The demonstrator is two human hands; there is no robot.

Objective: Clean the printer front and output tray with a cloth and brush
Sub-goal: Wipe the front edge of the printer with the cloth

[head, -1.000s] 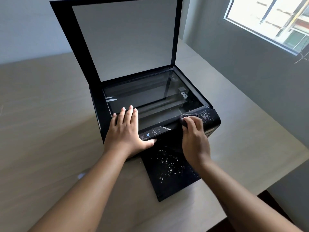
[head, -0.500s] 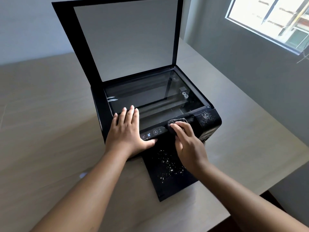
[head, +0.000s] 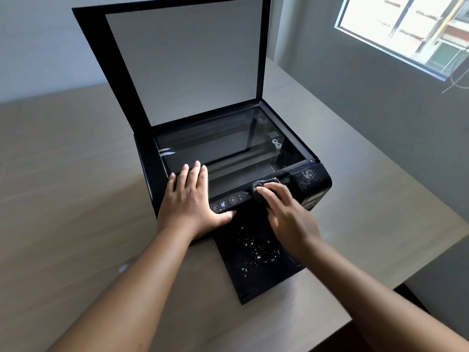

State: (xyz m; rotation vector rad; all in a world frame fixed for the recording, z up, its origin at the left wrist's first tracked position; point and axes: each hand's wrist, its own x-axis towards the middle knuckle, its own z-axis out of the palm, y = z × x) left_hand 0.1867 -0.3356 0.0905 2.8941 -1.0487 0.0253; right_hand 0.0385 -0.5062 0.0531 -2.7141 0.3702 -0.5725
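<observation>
A black printer (head: 147,174) stands on the table with its scanner lid (head: 185,62) raised and the glass bed bare. My left hand (head: 189,201) lies flat on the front left corner, fingers spread, thumb by the control buttons (head: 227,203). My right hand (head: 286,214) presses a dark grey cloth (head: 264,185) against the front edge, just right of the buttons. White dust specks cover the front right corner (head: 308,175). More specks lie on the black output tray (head: 256,250), which sticks out toward me. No brush is in sight.
The printer sits on a light wooden table (head: 63,199) whose right edge runs close to a grey wall (head: 368,110). A bright window (head: 411,29) is at the upper right. A small pale spot (head: 123,268) lies on the table by my left forearm.
My right hand has slid the cloth leftward along the front edge, away from the dusty right corner toward the buttons. My left hand has stayed put.
</observation>
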